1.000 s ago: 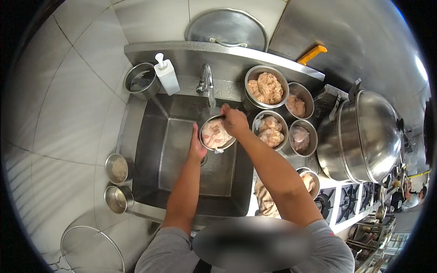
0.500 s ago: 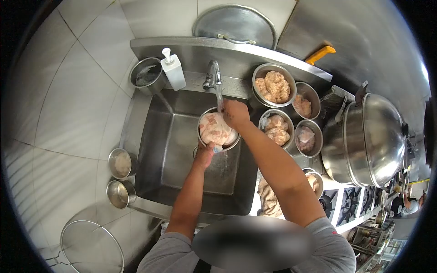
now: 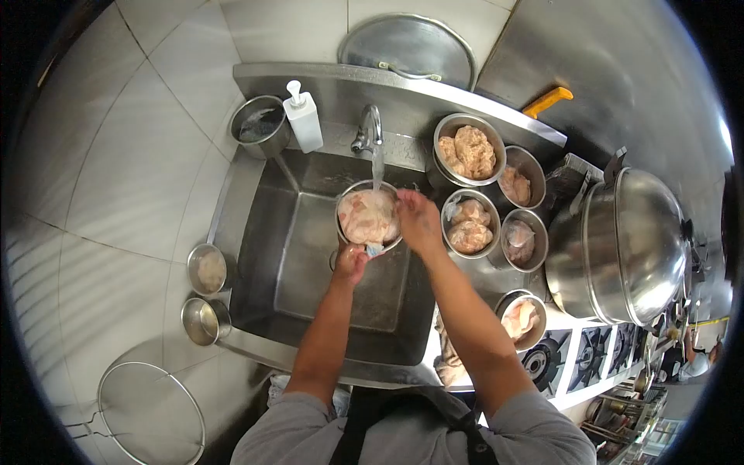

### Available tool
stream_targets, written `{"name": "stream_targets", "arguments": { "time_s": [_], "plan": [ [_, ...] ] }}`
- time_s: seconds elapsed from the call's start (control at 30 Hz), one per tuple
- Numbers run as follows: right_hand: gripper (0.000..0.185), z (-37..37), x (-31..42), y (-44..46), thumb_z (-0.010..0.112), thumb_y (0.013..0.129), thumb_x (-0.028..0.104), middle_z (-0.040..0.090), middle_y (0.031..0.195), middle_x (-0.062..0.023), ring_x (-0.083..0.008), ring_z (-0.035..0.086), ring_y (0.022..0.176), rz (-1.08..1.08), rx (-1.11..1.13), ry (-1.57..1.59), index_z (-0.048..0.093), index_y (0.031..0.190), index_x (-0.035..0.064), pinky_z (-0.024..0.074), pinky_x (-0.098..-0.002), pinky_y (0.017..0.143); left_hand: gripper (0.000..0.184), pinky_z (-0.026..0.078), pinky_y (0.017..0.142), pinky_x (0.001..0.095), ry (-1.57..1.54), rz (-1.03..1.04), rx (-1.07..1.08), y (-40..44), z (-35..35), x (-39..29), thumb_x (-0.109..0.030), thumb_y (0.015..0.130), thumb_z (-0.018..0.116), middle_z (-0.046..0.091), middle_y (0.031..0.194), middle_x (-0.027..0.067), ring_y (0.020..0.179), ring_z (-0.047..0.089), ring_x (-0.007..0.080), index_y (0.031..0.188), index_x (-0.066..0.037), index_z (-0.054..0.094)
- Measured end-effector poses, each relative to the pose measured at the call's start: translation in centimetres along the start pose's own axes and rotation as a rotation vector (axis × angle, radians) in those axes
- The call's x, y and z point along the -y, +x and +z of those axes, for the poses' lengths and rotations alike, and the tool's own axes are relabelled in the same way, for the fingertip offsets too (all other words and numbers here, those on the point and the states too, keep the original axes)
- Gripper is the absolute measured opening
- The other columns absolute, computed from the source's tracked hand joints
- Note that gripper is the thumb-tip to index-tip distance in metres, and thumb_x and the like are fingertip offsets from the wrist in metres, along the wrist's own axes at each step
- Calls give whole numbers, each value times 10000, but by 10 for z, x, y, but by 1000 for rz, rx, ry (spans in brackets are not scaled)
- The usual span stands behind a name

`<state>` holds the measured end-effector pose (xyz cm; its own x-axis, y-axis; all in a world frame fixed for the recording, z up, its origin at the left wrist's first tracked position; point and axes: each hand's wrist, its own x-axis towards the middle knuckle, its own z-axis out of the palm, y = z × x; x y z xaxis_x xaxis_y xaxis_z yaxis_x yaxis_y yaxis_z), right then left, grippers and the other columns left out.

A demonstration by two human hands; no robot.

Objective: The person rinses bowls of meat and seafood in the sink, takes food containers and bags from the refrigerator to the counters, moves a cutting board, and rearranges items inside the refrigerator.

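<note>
A round metal bowl [image 3: 339, 219] hangs over the sink under the running tap [image 3: 370, 128]. Filling it is a clear plastic bag of pale pink raw meat [image 3: 366, 217], with a small blue-and-white bit at its near end. My left hand [image 3: 351, 263] is closed on the bowl's near edge, beside that bit. At the bowl's right side is my right hand [image 3: 418, 221], its fingers partly apart at the edge of the bag. Whether those fingertips touch the rim or the bag is unclear. Water falls onto the far part of the bowl.
Around the deep steel sink [image 3: 310, 310] stand a soap bottle [image 3: 304, 122] and several metal pots. Several hold meat, like the back-right pot [image 3: 470, 151] and the front-right pot [image 3: 521, 319]. A large domed pot [image 3: 628, 248] and stove burners [image 3: 545, 360] lie farther right.
My right hand has drawn back from the water stream to the bowl's right side, its fingers loosening. My left hand still holds the bowl. The view has shifted slightly.
</note>
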<state>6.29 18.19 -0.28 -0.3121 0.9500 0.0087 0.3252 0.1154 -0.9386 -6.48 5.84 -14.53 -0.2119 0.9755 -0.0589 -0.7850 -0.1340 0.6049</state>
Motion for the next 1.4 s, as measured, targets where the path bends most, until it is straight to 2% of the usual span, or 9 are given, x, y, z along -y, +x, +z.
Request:
{"name": "stream_targets", "arguments": {
  "time_s": [0.33, 0.4, 0.5, 0.73, 0.87, 1.03, 1.17, 1.27, 1.4],
  "plan": [
    [253, -113, -29, -196, 626, 851, 178, 675, 948, -151, -264, 659, 868, 296, 496, -135, 637, 1051, 23, 502, -330, 753, 598, 414, 919, 662, -296, -76, -327, 3, 7, 20, -43, 736, 508, 486, 1244, 170, 1107, 511, 375, 1314, -53, 354],
    [288, -139, -26, -231, 652, 855, 203, 687, 886, -94, -159, 640, 805, 327, 531, -308, 630, 1080, 24, 498, -294, 720, 568, 430, 895, 672, -306, -20, -389, 2, 26, 15, -3, 718, 505, 492, 1204, 161, 1067, 519, 375, 1266, -55, 368],
    [288, -181, -42, -269, 628, 862, 247, 676, 965, -172, -270, 667, 880, 396, 581, -280, 643, 1050, 29, 511, -349, 745, 616, 351, 958, 707, -260, -12, -531, 5, 43, 9, -25, 722, 515, 386, 1338, 223, 1205, 422, 419, 1302, 49, 321],
    [432, -213, -56, -315, 689, 821, 223, 683, 859, -158, -264, 685, 788, 517, 303, -349, 548, 1161, -3, 519, -338, 686, 567, 331, 969, 727, -291, 81, -619, 19, 58, 4, 31, 728, 483, 263, 1373, 208, 1255, 332, 425, 1270, -2, 321],
    [456, -204, -64, -307, 698, 828, 225, 682, 872, -157, -213, 680, 778, 401, 404, -394, 529, 1165, -32, 518, -319, 664, 548, 315, 978, 729, -334, 125, -667, 29, 59, 10, 2, 741, 484, 240, 1386, 203, 1284, 275, 427, 1265, 26, 327],
    [607, -234, -86, -318, 701, 822, 344, 659, 892, -128, -173, 643, 814, 577, 312, 63, 479, 1218, -58, 508, -282, 641, 323, 310, 993, 715, -370, 129, -696, 26, 67, 10, -37, 740, 513, 288, 1363, 209, 1272, 300, 403, 1048, 21, 438],
    [715, -263, -69, -327, 632, 850, 461, 572, 1117, -222, -267, 657, 861, 718, 98, 389, 403, 1264, -75, 541, -314, 646, 403, 337, 994, 689, -310, 138, -686, 15, 72, 9, -36, 716, 550, 307, 1341, 194, 1240, 338, 385, 1102, 8, 442],
    [726, -269, -80, -327, 544, 875, 543, 533, 1127, -254, -343, 657, 871, 731, -108, 660, 383, 1237, -65, 555, -365, 609, 570, 370, 981, 673, -215, 109, -664, -4, 78, 13, -18, 683, 584, 347, 1292, 196, 1183, 394, 384, 1226, 14, 414],
    [486, -264, -93, -316, 563, 895, 331, 551, 1102, -221, -317, 674, 775, 755, -224, 613, 465, 1143, -75, 552, -338, 529, 567, 417, 939, 666, -67, -25, -537, -38, 84, 20, -33, 707, 548, 439, 1240, 206, 1101, 488, 401, 1251, 13, 394]
  ]
}}
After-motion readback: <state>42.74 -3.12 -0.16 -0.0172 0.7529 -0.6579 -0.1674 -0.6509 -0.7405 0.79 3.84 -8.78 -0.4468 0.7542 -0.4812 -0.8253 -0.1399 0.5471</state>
